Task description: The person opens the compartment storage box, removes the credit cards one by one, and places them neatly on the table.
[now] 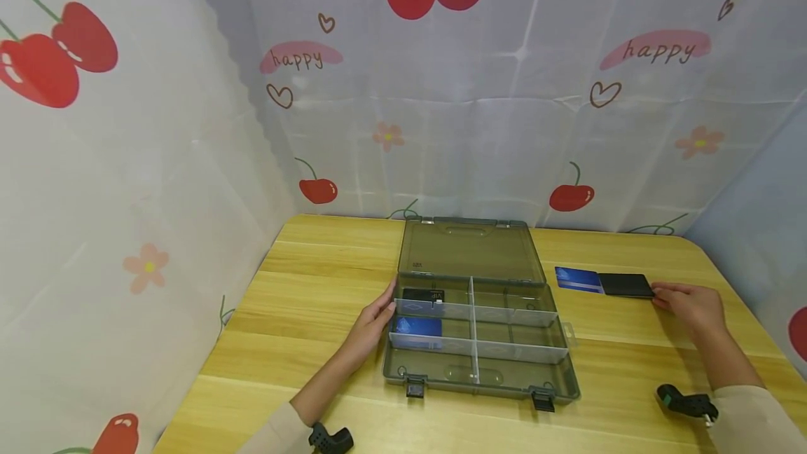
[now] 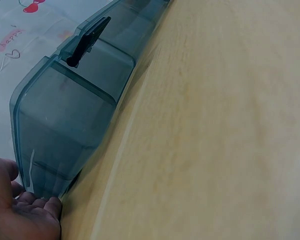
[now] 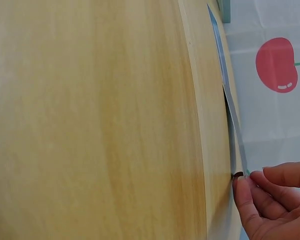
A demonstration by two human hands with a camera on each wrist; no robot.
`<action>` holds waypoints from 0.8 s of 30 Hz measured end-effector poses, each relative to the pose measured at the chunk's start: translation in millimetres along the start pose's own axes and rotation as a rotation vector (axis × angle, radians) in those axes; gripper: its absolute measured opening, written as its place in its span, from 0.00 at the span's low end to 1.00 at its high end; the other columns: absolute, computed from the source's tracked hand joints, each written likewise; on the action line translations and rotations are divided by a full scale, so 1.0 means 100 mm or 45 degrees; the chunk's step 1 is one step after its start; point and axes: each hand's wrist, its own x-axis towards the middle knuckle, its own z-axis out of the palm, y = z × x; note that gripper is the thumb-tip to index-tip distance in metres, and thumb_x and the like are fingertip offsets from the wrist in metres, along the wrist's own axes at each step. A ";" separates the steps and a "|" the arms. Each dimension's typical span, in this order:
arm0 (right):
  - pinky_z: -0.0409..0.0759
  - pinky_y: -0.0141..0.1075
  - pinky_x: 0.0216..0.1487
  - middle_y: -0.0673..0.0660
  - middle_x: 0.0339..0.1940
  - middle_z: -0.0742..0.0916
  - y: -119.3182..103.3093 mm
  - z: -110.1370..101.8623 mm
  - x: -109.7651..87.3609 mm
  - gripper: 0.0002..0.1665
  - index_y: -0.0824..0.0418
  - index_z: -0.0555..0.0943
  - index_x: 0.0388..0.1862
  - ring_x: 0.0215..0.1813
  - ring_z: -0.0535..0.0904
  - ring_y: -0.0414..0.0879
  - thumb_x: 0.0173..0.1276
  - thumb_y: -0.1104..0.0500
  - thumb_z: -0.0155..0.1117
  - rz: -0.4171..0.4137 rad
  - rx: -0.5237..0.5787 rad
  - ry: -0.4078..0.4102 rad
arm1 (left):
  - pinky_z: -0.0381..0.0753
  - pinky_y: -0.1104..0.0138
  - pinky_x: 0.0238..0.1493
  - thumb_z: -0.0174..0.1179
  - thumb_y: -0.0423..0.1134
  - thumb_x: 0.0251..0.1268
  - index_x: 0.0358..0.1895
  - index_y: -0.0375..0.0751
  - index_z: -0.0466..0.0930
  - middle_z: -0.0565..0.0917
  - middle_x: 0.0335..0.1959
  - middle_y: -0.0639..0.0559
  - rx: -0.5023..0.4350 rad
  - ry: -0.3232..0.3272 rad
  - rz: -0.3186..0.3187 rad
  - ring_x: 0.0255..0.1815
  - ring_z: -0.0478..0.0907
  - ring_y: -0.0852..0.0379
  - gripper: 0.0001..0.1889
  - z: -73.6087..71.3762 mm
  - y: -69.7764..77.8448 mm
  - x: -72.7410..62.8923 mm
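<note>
A grey-green translucent plastic storage box (image 1: 525, 389) lies with its lid (image 1: 469, 251) folded back. My left hand (image 1: 368, 328) holds its left side, thumb at the rim; in the left wrist view the fingers curl against the box's lower corner. A black card (image 1: 431, 295) marked VIP lies in the back-left compartment, a blue card (image 1: 419, 331) in the middle-left one. Right of the box, my right hand (image 1: 693, 307) pinches the right end of another black card (image 1: 625, 285). That end is raised off the table in the right wrist view. Another blue card (image 1: 578, 279) adjoins its left end.
Clear dividers (image 1: 474, 331) split the box into several compartments. Two black latches (image 1: 543, 400) hang open at its front. The wooden table (image 1: 302, 286) meets a cherry-printed curtain (image 1: 454, 160) at the back and sides. Black wrist devices (image 1: 686, 401) sit by both sleeves.
</note>
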 end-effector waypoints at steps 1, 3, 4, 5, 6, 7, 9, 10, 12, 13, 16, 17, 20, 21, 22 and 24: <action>0.86 0.27 0.35 0.29 0.27 0.82 0.00 0.00 0.00 0.23 0.46 0.88 0.29 0.29 0.84 0.27 0.77 0.67 0.54 -0.002 -0.002 0.000 | 0.48 0.54 0.80 0.44 0.42 0.85 0.82 0.42 0.50 0.49 0.83 0.48 0.002 0.000 0.004 0.82 0.44 0.46 0.29 0.00 0.00 0.00; 0.86 0.27 0.36 0.29 0.27 0.81 -0.02 0.02 -0.01 0.18 0.54 0.89 0.37 0.30 0.84 0.27 0.77 0.67 0.54 -0.010 -0.024 0.000 | 0.48 0.53 0.79 0.44 0.42 0.85 0.82 0.42 0.50 0.49 0.83 0.48 0.001 0.000 0.007 0.82 0.44 0.45 0.29 0.00 -0.02 0.00; 0.86 0.27 0.36 0.29 0.27 0.81 -0.02 0.02 -0.02 0.15 0.60 0.89 0.43 0.30 0.84 0.27 0.77 0.66 0.54 -0.019 -0.042 -0.002 | 0.48 0.53 0.79 0.44 0.41 0.85 0.82 0.42 0.50 0.49 0.83 0.47 0.000 0.001 0.011 0.82 0.44 0.44 0.29 0.00 -0.02 0.01; 0.86 0.27 0.36 0.29 0.27 0.80 -0.03 0.03 -0.02 0.14 0.67 0.87 0.49 0.30 0.83 0.27 0.78 0.66 0.54 -0.027 -0.059 -0.001 | 0.47 0.52 0.79 0.44 0.41 0.85 0.81 0.41 0.50 0.49 0.83 0.46 -0.003 0.002 0.016 0.82 0.43 0.44 0.29 0.00 -0.03 0.01; 0.86 0.27 0.36 0.29 0.28 0.80 -0.03 0.04 -0.03 0.16 0.75 0.83 0.54 0.30 0.83 0.27 0.78 0.66 0.54 -0.036 -0.069 -0.001 | 0.47 0.53 0.80 0.44 0.41 0.85 0.82 0.41 0.51 0.49 0.83 0.47 -0.005 0.005 0.013 0.82 0.43 0.45 0.29 0.00 -0.03 0.01; 0.86 0.27 0.36 0.29 0.28 0.80 -0.04 0.04 -0.03 0.20 0.82 0.77 0.58 0.30 0.83 0.27 0.78 0.66 0.53 -0.044 -0.072 -0.004 | 0.46 0.53 0.80 0.43 0.41 0.85 0.81 0.41 0.51 0.49 0.83 0.47 -0.009 0.006 0.010 0.82 0.43 0.46 0.29 0.01 -0.03 0.01; 0.86 0.27 0.36 0.30 0.28 0.81 -0.04 0.05 -0.03 0.22 0.87 0.73 0.60 0.30 0.84 0.27 0.78 0.67 0.53 -0.050 -0.038 -0.020 | 0.46 0.54 0.80 0.43 0.41 0.85 0.81 0.41 0.51 0.50 0.83 0.48 -0.013 0.010 0.010 0.82 0.43 0.46 0.28 0.01 -0.04 0.01; 0.86 0.27 0.37 0.31 0.28 0.82 -0.04 0.05 -0.03 0.22 0.88 0.71 0.60 0.30 0.84 0.27 0.78 0.68 0.52 -0.056 -0.021 -0.029 | 0.46 0.53 0.80 0.43 0.41 0.85 0.81 0.40 0.51 0.50 0.83 0.47 -0.017 0.012 0.017 0.82 0.43 0.46 0.28 0.01 -0.04 0.01; 0.86 0.27 0.37 0.32 0.28 0.83 -0.04 0.05 -0.03 0.19 0.86 0.75 0.58 0.31 0.84 0.28 0.77 0.69 0.52 -0.053 0.025 -0.041 | 0.46 0.54 0.80 0.43 0.40 0.85 0.81 0.39 0.51 0.50 0.83 0.47 -0.022 0.014 0.018 0.82 0.44 0.46 0.28 0.02 -0.04 0.01; 0.86 0.27 0.37 0.32 0.28 0.84 -0.04 0.05 -0.03 0.19 0.85 0.75 0.57 0.31 0.85 0.28 0.77 0.70 0.51 -0.055 0.028 -0.046 | 0.46 0.54 0.80 0.43 0.40 0.85 0.81 0.39 0.51 0.50 0.83 0.47 -0.025 0.013 0.019 0.82 0.43 0.46 0.28 0.02 -0.05 0.01; 0.86 0.28 0.38 0.32 0.29 0.84 -0.04 0.05 -0.03 0.21 0.87 0.73 0.59 0.32 0.84 0.28 0.77 0.69 0.51 -0.075 0.000 -0.054 | 0.46 0.54 0.80 0.43 0.40 0.85 0.81 0.39 0.50 0.49 0.83 0.46 -0.040 0.007 0.020 0.82 0.43 0.46 0.28 0.02 -0.05 0.01; 0.86 0.27 0.38 0.32 0.29 0.84 -0.04 0.05 -0.03 0.20 0.86 0.74 0.58 0.32 0.84 0.28 0.77 0.69 0.51 -0.075 0.003 -0.054 | 0.47 0.55 0.80 0.42 0.40 0.85 0.81 0.39 0.50 0.49 0.83 0.47 -0.040 0.005 0.015 0.82 0.43 0.47 0.28 0.02 -0.05 0.01; 0.86 0.27 0.38 0.32 0.30 0.84 -0.03 0.04 -0.02 0.15 0.75 0.82 0.52 0.33 0.84 0.28 0.77 0.69 0.51 -0.079 0.027 -0.063 | 0.47 0.55 0.80 0.42 0.40 0.85 0.81 0.40 0.50 0.49 0.83 0.48 -0.041 0.001 0.010 0.82 0.43 0.47 0.28 0.01 -0.04 0.01; 0.86 0.27 0.38 0.33 0.30 0.84 -0.03 0.04 -0.03 0.14 0.70 0.85 0.47 0.33 0.85 0.28 0.77 0.70 0.51 -0.075 0.059 -0.071 | 0.47 0.55 0.80 0.43 0.40 0.85 0.81 0.40 0.50 0.49 0.83 0.48 -0.037 0.000 0.008 0.82 0.43 0.47 0.28 0.01 -0.03 0.01; 0.86 0.27 0.38 0.33 0.30 0.85 -0.03 0.04 -0.03 0.15 0.66 0.87 0.43 0.33 0.85 0.28 0.77 0.70 0.51 -0.076 0.079 -0.075 | 0.47 0.55 0.80 0.43 0.40 0.85 0.81 0.40 0.50 0.49 0.83 0.48 -0.033 0.000 0.008 0.82 0.43 0.47 0.28 0.01 -0.03 0.01; 0.86 0.27 0.37 0.34 0.30 0.85 -0.03 0.03 -0.03 0.18 0.59 0.88 0.36 0.33 0.85 0.28 0.76 0.71 0.51 -0.069 0.135 -0.087 | 0.46 0.54 0.80 0.43 0.40 0.85 0.81 0.40 0.50 0.49 0.83 0.47 -0.029 -0.002 0.014 0.82 0.43 0.46 0.28 0.01 -0.03 0.01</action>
